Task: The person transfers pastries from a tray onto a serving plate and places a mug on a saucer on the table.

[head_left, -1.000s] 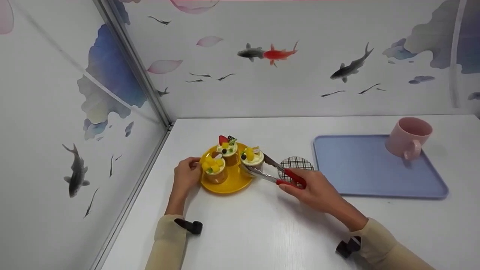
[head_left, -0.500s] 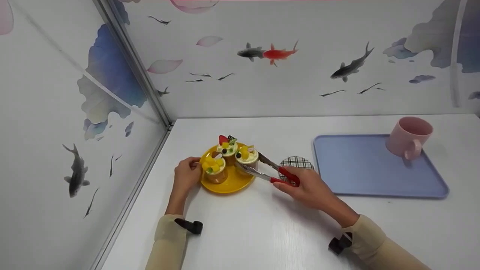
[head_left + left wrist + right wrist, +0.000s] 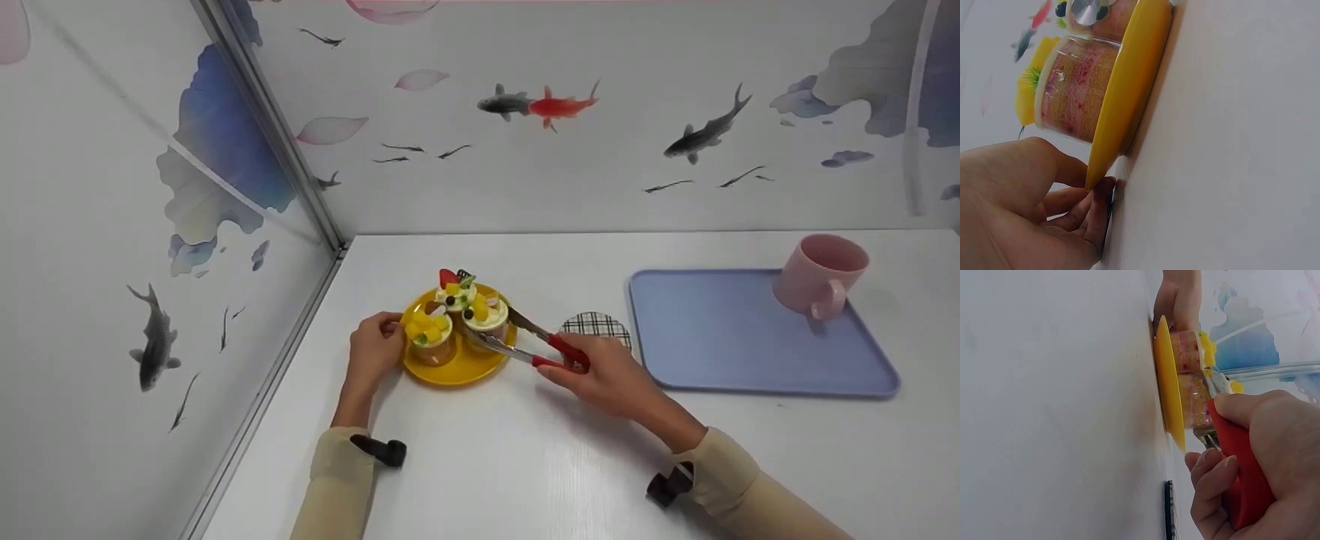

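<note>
My left hand (image 3: 376, 346) pinches the left rim of a yellow plate (image 3: 456, 376); in the left wrist view the rim (image 3: 1107, 152) lies between its fingers. Red-handled metal tongs (image 3: 559, 352) are gripped in my right hand (image 3: 616, 375). Their tips reach either side of a cream-topped cake cup (image 3: 486, 315) with yellow fruit, at the plate's right. Two more cake cups share the plate: one with yellow fruit cubes (image 3: 429, 330) at left, one with a strawberry (image 3: 454, 291) at the back. Layered sponge shows through the clear wall of a cup (image 3: 1075, 90).
A round plaid coaster (image 3: 596, 324) lies behind my right hand, partly hidden by it. To its right is a blue tray (image 3: 720, 330), with a pink mug (image 3: 817, 274) on its back right corner. Walls with painted fish border the white table (image 3: 510, 465).
My right hand has moved left with the tongs, and the cake cup between their tips has shifted left, nearer the other two. The left hand stays on the plate's rim.
</note>
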Tool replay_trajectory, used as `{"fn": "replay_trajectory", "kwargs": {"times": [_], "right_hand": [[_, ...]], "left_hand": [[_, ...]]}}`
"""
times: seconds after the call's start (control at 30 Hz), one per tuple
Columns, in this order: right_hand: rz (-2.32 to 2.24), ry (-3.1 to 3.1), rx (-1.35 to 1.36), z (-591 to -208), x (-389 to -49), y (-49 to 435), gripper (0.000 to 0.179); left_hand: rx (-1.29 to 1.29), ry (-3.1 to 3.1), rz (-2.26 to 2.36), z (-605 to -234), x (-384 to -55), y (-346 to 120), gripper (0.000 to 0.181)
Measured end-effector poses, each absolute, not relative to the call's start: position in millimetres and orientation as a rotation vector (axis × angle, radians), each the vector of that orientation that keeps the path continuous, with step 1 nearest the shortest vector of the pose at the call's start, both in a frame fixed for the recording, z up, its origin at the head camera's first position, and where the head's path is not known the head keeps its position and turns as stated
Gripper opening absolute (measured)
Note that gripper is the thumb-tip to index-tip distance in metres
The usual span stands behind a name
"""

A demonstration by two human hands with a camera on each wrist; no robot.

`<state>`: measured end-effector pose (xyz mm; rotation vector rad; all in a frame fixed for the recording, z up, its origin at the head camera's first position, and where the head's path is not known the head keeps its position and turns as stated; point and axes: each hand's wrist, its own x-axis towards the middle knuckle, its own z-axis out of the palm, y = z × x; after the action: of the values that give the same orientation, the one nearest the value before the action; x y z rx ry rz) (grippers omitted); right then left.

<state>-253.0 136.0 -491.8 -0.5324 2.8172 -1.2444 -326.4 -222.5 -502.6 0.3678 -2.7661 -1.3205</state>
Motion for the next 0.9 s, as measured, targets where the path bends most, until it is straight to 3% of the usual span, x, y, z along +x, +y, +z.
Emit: {"fn": "replay_trajectory", "kwargs": {"times": [0.43,0.9], "right_hand": [[-1.211,2.843,-0.582,-497.4,-255.9,128.4,0.045],[-1.194,2.82,-0.553,-498.0,-251.5,135.1,0.047]], "left_hand": [[0.337,-2.765,-1.304,-500.2,-324.3,-223.4,0.031],[0.342,-2.772,-1.313,-501.6,-326.0,-223.6,0.03]]}}
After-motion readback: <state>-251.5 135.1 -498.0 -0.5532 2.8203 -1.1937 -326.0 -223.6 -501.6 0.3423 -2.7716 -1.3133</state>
